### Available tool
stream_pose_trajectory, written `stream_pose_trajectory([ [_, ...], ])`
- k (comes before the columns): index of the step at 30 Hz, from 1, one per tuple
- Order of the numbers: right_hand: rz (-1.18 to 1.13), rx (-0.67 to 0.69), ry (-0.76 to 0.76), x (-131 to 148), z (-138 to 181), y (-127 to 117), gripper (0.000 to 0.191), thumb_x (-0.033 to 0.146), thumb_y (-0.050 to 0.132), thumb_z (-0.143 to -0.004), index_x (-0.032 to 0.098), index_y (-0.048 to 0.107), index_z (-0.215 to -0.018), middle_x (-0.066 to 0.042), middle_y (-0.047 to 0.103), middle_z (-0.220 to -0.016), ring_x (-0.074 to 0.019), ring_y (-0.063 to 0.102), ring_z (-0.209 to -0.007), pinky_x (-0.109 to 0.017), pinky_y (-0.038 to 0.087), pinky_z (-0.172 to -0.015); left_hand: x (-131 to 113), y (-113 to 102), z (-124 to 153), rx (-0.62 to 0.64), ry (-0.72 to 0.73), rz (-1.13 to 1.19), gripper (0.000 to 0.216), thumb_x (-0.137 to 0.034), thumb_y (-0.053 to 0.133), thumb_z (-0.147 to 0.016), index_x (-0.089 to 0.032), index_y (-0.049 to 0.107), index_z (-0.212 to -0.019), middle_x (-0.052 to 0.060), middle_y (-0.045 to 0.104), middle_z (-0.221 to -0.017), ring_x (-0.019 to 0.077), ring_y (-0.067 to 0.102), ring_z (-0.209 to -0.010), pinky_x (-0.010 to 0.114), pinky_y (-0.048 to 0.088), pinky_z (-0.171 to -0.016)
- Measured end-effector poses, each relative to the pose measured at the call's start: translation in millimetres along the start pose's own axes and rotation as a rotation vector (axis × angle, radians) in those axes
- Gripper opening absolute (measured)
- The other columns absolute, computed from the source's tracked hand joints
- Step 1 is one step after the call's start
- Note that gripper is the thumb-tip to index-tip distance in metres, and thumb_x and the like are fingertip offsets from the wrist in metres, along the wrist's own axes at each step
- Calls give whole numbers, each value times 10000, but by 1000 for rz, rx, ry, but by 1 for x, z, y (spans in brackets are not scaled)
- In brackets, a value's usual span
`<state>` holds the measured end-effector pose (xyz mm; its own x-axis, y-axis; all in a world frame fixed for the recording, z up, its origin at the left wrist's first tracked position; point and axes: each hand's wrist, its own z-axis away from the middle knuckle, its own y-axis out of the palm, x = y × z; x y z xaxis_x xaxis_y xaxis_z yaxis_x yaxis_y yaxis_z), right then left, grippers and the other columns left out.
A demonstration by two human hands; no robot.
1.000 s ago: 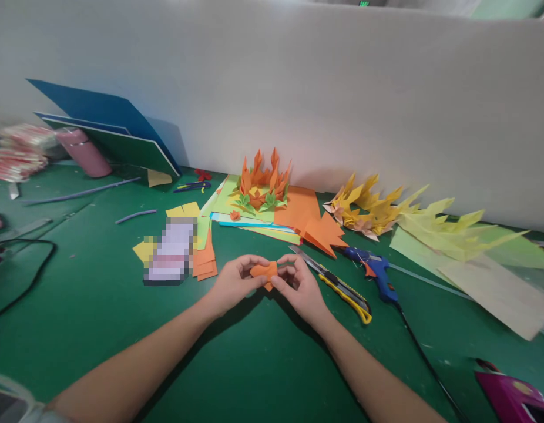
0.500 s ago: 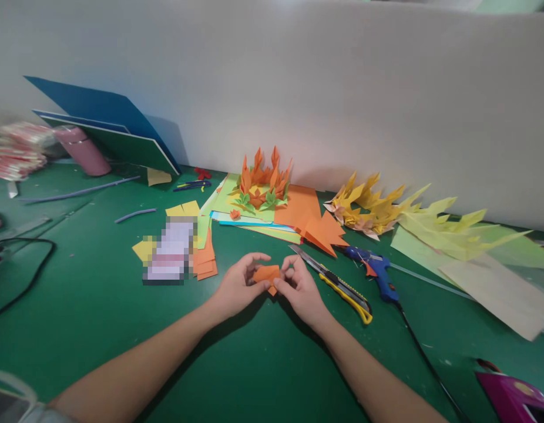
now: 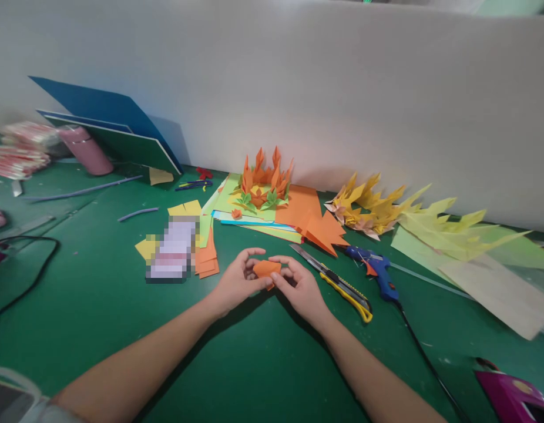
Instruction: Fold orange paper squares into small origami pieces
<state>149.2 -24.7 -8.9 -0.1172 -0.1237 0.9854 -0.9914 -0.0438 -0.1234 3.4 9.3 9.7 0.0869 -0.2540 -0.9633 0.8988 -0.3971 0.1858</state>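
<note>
Pinching orange paper (image 3: 265, 268), left hand (image 3: 237, 286) and right hand (image 3: 301, 289) fingers meet above the green table (image 3: 254, 367), white wall (image 3: 342, 88) behind.

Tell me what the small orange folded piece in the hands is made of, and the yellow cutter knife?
The small orange folded piece, pinched between left hand and right hand, looks like matte paper: thin, with sharp creases. The yellow cutter knife seems glossy plastic, with a grey, probably metal, blade.
</note>
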Motion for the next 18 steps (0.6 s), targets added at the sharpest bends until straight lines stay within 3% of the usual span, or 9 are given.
stream_pose_trajectory([
  [5, -89, 33, 20, 0, 0, -1, 246, 348, 565, -773, 216, 505, -972, 25, 615, -612, -167, 619, -590, -305, 491, -602, -3, 3, 3, -25, -3, 82, 531, -192, 724, -595, -179, 423, -1031, -39, 612, -754, 87, 576, -616, 246, 465, -646],
  [9, -53, 72, 12, 1, 1, 1, 239, 319, 544, -783, 216, 473, -987, 33, 598, -600, -152, 588, -568, -298, 468, -599, -2, 2, 3, -36, 45, 47, 428, -179, 673, -635, -186, 442, -995, -37, 601, -767, 101, 590, -660, 254, 472, -667],
  [13, 127, -53, -124, 3, 2, 1, 288, 293, 581, -752, 222, 521, -1025, 63, 442, -589, -109, 420, -488, -241, 364, -480, -2, 0, 1, -32, 63, -45, 334, -146, 661, -613, -181, 464, -881, -16, 592, -816, 110, 591, -739, 246, 461, -689],
  [18, 220, -162, -287, 4, 0, -1, 219, 266, 590, -756, 237, 608, -972, 3, 468, -749, -142, 454, -631, -281, 420, -581, -2, 0, 1, -12, 90, -171, 333, -126, 654, -575, -172, 489, -860, -33, 565, -759, 84, 539, -642, 217, 436, -609],
])
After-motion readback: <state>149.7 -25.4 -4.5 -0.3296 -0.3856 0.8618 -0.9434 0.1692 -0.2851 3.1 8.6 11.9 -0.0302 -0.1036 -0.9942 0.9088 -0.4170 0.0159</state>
